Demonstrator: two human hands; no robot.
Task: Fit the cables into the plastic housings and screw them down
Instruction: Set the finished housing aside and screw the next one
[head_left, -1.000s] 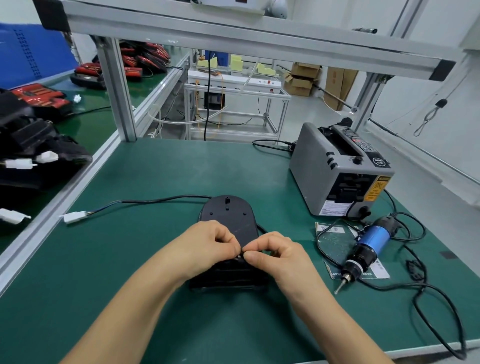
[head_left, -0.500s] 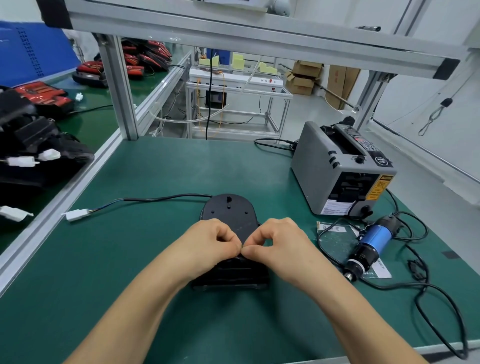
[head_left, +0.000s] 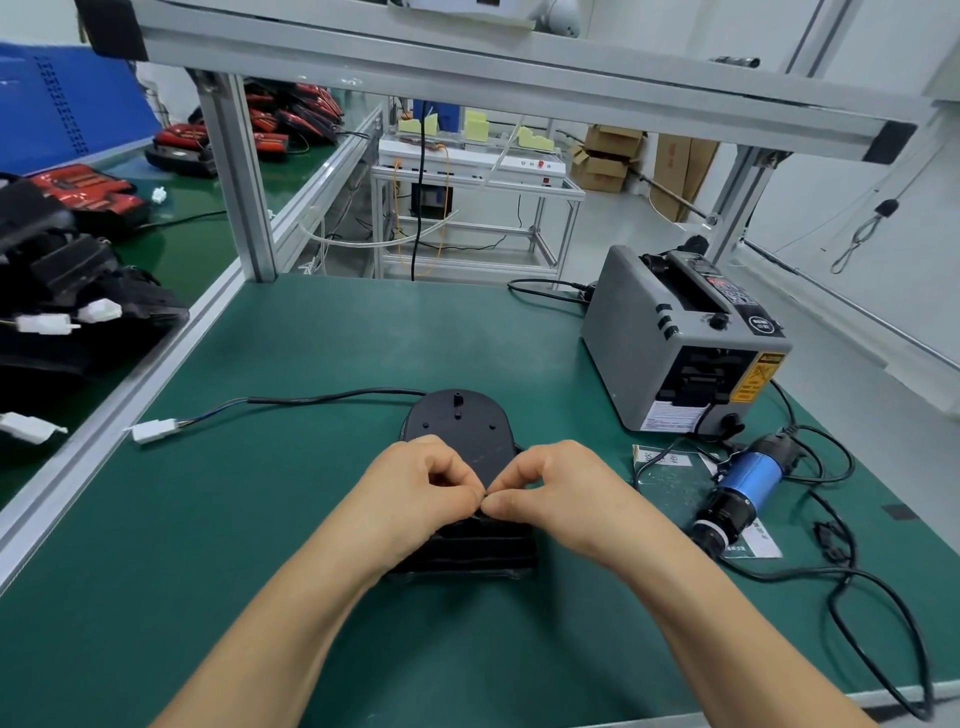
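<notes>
Black housing (head_left: 457, 431) flat at centre of green surface (head_left: 260, 571). Left hand (head_left: 421, 488) and right hand (head_left: 561, 493) over its middle, fingers (head_left: 511, 503) curled, thumb tips touching; cannot tell what grasped. Cable (head_left: 322, 399) off housing leftward to white connector (head_left: 155, 431). Blue screwdriver (head_left: 748, 483) lying right.

The table (head_left: 322, 353) is open across its back middle and along the front-left stretch; the black housing (head_left: 457, 426) lies in the middle toward the front edge, with the left hand (head_left: 426, 483) and right hand (head_left: 550, 499) curled together on it; its cable (head_left: 322, 399) runs low to a white connector (head_left: 156, 430) near the left edge; a grey tape dispenser (head_left: 670, 353) stands tall by the right edge at the back; a blue screwdriver (head_left: 748, 483) lies in front of it, its cords (head_left: 857, 577) looping to the front-right corner; a frame post (head_left: 239, 176) blocks the back-left corner; a beam (head_left: 519, 88) crosses overhead.
</notes>
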